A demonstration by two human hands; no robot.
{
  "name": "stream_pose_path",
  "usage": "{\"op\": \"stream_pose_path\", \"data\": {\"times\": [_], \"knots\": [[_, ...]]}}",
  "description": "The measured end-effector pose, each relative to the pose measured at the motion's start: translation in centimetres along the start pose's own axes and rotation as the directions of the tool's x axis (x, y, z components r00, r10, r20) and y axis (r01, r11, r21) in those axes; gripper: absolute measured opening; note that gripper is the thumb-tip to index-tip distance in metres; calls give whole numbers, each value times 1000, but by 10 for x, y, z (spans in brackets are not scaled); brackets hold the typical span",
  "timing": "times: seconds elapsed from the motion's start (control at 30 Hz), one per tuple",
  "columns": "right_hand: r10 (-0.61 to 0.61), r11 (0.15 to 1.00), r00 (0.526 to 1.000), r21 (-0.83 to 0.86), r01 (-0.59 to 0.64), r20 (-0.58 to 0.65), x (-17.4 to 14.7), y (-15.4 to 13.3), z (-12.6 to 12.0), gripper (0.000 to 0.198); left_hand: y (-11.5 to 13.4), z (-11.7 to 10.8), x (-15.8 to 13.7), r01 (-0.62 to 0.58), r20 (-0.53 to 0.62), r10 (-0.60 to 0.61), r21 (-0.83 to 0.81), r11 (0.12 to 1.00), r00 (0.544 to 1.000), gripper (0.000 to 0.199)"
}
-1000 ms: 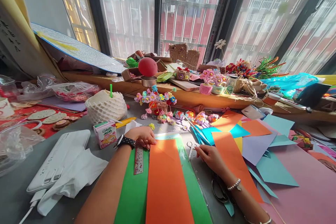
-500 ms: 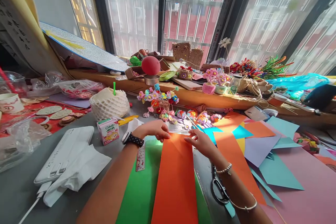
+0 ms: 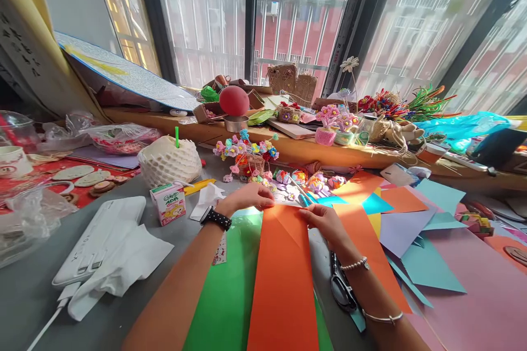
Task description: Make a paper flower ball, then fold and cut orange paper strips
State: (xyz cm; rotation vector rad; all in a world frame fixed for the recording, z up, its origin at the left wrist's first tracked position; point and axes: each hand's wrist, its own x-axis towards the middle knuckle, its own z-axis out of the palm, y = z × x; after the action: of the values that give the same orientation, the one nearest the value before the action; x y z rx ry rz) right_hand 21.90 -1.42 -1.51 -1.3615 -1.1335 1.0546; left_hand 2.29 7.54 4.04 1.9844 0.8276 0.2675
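A long strip of orange paper [image 3: 284, 279] runs from the bottom edge up between my arms, with diagonal crease lines near its far end. My left hand [image 3: 253, 197] pinches its far left corner. At the far right corner, my right hand [image 3: 323, 219] has thumb and fingers closed on the edge. Under the strip lies a green sheet [image 3: 226, 285], with a small patterned ruler [image 3: 220, 252] partly hidden by my left forearm. Black-handled scissors [image 3: 342, 290] rest beside my right forearm, partly covered by it.
Coloured paper sheets [image 3: 432, 263] spread across the right side. To the left are a drink carton [image 3: 168, 204], a white power bank [image 3: 102, 236] and crumpled tissue [image 3: 123, 263]. Crafted flowers [image 3: 247, 153] stand beyond my hands, before a cluttered sill [image 3: 173, 129].
Both hands and the orange strip have shifted slightly right. My right hand's fingers, more spread before, have closed on the strip's corner.
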Motion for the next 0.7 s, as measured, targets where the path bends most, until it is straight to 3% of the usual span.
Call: {"op": "stream_pose_path", "data": {"times": [0.13, 0.27, 0.37, 0.47, 0.57, 0.7], "knots": [[-46, 998, 999, -30, 46, 24, -3, -4, 3, 28, 4, 4, 1, -36, 20, 35, 67, 997, 999, 19], [-71, 997, 997, -32, 72, 12, -5, -9, 3, 28, 9, 4, 1, -94, -29, 98, 133, 987, 995, 17], [-47, 998, 996, -29, 49, 70, -6, -12, 2, 27, 12, 1, -3, -74, -54, 82, 138, 988, 995, 18], [-41, 997, 994, -67, 48, 101, -7, -14, 3, 27, 15, 2, -4, -67, 1, 68, 187, 980, 998, 16], [-97, 980, 991, -168, 111, 91, -8, -14, 6, 27, 19, 8, -2, -88, 42, 80, 239, 967, 996, 15], [-133, 968, 990, -207, 139, 45, -8, -13, 5, 25, 19, 13, 4, -91, -21, 100, 260, 961, 995, 17]]}}
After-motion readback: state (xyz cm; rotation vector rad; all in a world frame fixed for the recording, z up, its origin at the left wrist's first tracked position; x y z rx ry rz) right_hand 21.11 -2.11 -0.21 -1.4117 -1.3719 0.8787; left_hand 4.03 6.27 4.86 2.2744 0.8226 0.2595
